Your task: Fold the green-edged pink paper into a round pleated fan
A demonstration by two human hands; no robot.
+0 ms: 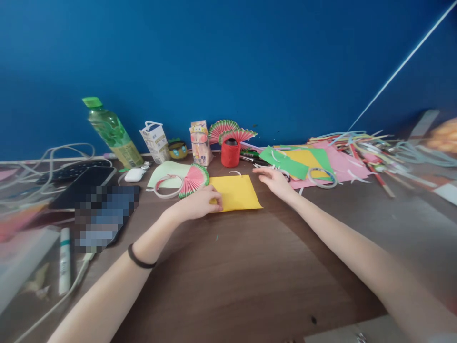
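Observation:
A sheet of yellow paper (237,191) lies on the brown table in front of me, its near right corner slightly raised. My left hand (200,205) is on the sheet's left part, fingers curled and thumb against the near left edge, closed on it. To the right of the sheet, my right hand (274,182) reaches out above the table with fingers extended and nothing visible in them. Just behind it are dark and white items, partly hidden and too unclear to name. A red-and-green pleated paper fan (194,180) lies beside my left hand, next to a tape roll (168,186).
At the back stand a green bottle (113,133), a carton (155,143) and a red-wrapped container (230,153). Coloured paper (314,159) and another tape roll (322,177) lie right. Phones (85,188), cables and a marker (64,262) occupy the left. A blue wall rises behind.

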